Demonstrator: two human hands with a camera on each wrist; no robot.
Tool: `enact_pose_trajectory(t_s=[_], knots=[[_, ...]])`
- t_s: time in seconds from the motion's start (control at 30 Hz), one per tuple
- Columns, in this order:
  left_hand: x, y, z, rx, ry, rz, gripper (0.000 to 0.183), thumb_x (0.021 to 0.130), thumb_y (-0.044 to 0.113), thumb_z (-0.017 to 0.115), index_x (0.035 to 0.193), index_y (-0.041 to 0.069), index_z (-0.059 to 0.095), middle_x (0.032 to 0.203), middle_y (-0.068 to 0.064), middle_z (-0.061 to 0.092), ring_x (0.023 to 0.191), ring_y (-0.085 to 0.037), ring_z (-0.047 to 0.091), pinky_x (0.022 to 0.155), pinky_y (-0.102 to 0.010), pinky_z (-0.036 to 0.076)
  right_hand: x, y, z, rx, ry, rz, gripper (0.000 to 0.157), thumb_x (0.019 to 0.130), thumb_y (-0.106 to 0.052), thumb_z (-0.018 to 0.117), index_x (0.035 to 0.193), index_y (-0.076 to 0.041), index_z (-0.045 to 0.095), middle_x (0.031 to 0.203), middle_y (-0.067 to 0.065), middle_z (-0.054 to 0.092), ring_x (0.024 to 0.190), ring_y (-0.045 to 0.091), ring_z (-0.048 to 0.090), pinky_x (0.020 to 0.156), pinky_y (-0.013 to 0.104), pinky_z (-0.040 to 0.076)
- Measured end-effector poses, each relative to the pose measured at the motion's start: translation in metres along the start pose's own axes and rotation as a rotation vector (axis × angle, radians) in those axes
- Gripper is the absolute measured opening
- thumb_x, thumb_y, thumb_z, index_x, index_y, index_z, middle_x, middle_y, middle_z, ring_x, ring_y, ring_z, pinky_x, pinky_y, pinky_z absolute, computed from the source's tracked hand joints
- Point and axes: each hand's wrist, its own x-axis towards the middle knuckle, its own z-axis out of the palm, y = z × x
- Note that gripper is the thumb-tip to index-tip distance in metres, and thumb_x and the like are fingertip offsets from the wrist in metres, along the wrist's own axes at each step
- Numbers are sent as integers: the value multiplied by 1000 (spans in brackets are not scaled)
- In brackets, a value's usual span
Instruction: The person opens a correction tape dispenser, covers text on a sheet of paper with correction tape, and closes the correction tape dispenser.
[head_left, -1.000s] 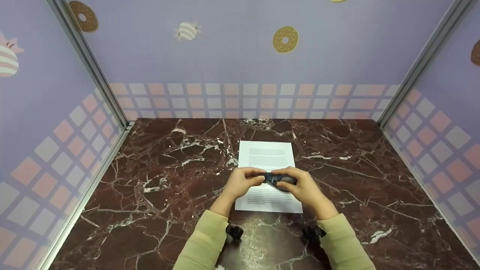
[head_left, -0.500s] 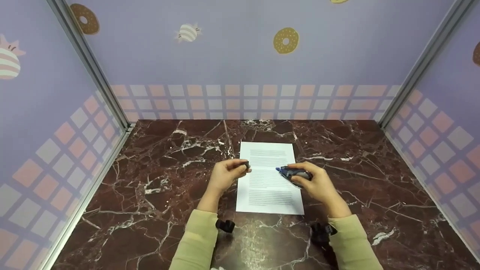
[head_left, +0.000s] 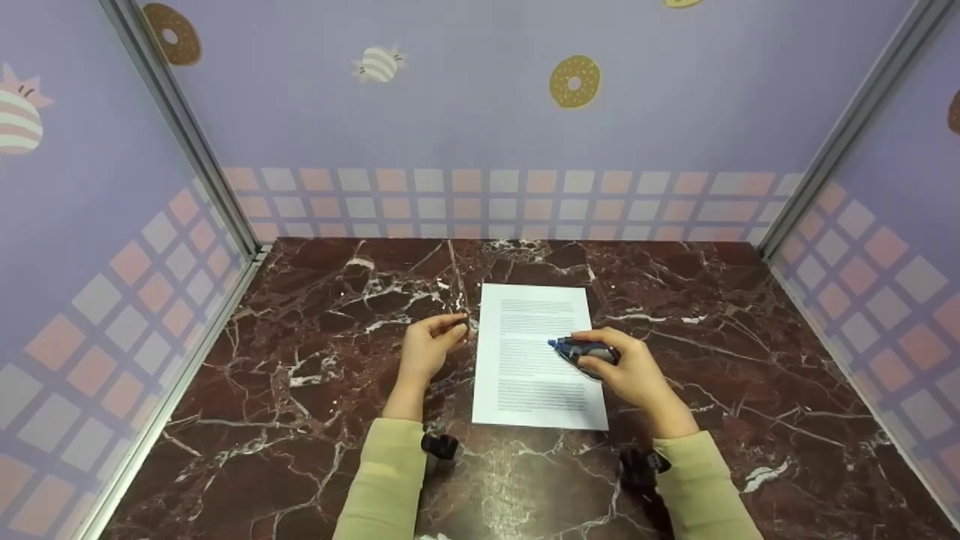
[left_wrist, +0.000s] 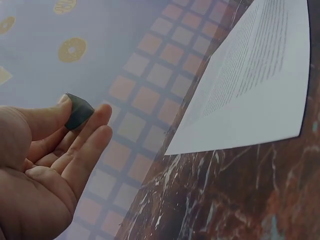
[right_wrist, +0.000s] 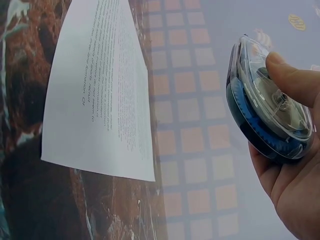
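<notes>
My right hand (head_left: 626,367) grips a correction tape dispenser (right_wrist: 267,107) with a clear casing and blue gear wheel inside. Its blue tip (head_left: 553,343) points left, over the right part of a printed sheet of paper (head_left: 517,375). In the left wrist view, a small dark cap (left_wrist: 79,111) is pinched between thumb and forefinger of my left hand (left_wrist: 52,150), whose other fingers extend loosely. That hand stands just left of the sheet in the head view. Lines of print cover most of the paper, which lies flat on the table.
The table (head_left: 315,420) has a dark red marbled top with white veins. Purple walls (head_left: 465,112) with doughnut pictures and a checkered band enclose its back and sides. A black wrist camera (head_left: 441,447) sits at the left sleeve, another (head_left: 641,469) at the right.
Both hands were together over the paper on the dispenser. The cap came off in my left hand, which moved left off the sheet; my right hand shifted right with the uncapped dispenser.
</notes>
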Motion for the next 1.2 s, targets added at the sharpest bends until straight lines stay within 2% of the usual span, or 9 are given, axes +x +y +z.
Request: enact_pose_trajectory(t_s=[0.1,0.2,0.43,0.7,0.83,0.93,1.07,1.2], knots=[[1,-3,-4,44,31,-19,28,95,-4,67,120,-16,68,114,-35,71,101,-44,75,91,-44,64,-1,0,-1,2,-8,11,38,87,-6,78,124,-15,75,119,11,73,102,26,72,78,22,60],[3,-8,-7,93,61,-35,29,95,-3,68,121,-15,68,111,-32,73,99,-41,76,88,-40,66,-1,0,0,8,-6,12,38,87,-5,78,123,-15,75,118,10,73,102,25,72,79,21,60],[6,-15,-13,216,81,-89,29,95,2,70,122,-10,70,109,-28,75,100,-37,77,86,-37,66,0,1,4,-2,-9,-3,38,86,-4,79,122,-13,76,119,12,74,104,29,73,81,24,62],[5,-25,-17,251,97,-168,24,94,2,71,115,-10,70,105,-28,75,93,-35,78,81,-38,67,0,1,8,-22,-21,-2,37,86,-6,80,122,-14,76,118,11,75,106,30,73,83,32,63],[4,-27,-19,331,118,-186,22,94,4,73,111,-9,72,99,-25,77,89,-33,79,75,-34,67,-1,1,10,-36,-30,-7,37,85,-6,80,121,-14,76,118,10,75,106,29,73,84,33,63],[4,-27,-21,425,138,-184,21,93,9,75,109,-3,76,97,-20,78,85,-29,78,71,-31,65,-1,1,11,-33,-39,-10,38,85,-6,80,122,-13,76,117,11,75,104,29,73,82,31,62],[3,-26,-22,554,160,-178,19,91,16,78,106,3,80,101,-16,79,86,-29,75,75,-38,62,0,1,13,-15,-59,-8,36,87,-6,79,122,-12,76,120,13,75,104,30,73,82,28,62],[3,-27,-23,613,163,-175,19,92,17,78,105,4,81,108,-16,79,96,-33,73,87,-47,60,0,2,15,-8,-72,7,35,87,-7,79,122,-12,76,122,12,75,106,29,72,84,26,61]])
